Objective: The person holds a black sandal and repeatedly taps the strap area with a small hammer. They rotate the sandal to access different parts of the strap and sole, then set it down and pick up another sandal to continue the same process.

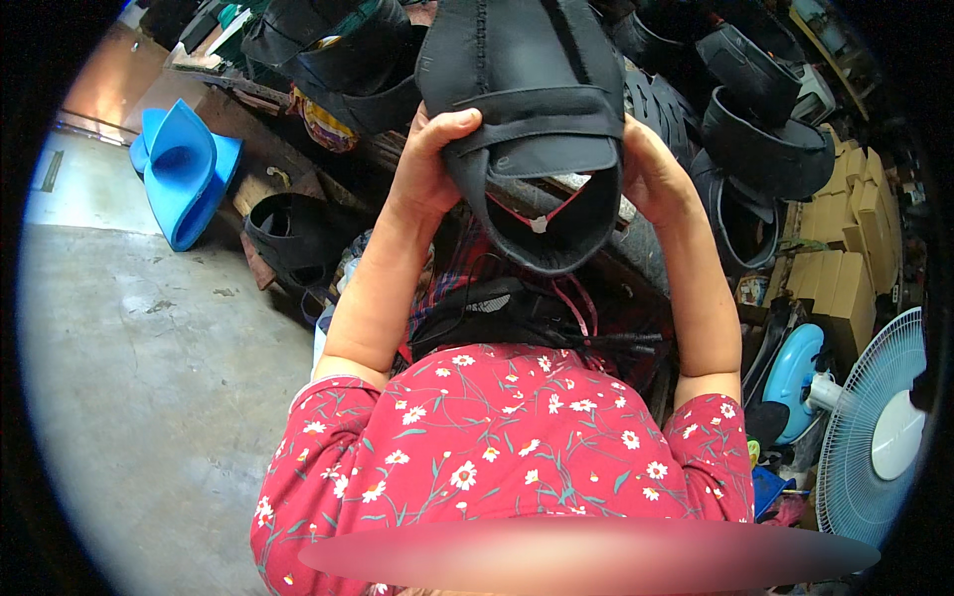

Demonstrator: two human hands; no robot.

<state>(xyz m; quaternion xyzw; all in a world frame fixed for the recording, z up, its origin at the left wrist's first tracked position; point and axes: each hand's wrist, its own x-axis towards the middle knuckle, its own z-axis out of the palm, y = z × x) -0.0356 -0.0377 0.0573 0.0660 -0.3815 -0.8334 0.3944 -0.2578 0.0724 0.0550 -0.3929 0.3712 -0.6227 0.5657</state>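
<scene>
In the head view, your left hand (pixel 425 164) and right hand (pixel 656 177) clamp their partly hidden fingers on opposite edges of the black shoe (pixel 542 114), which lies between them, neither hand nearer, its long axis running away from you, across the line joining them.

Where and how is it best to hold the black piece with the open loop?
Probably the black piece is best gripped by its side edges near the crosswise band, from both sides, as the left hand and right hand do. Its near end is only an open loop, which might bend.
</scene>
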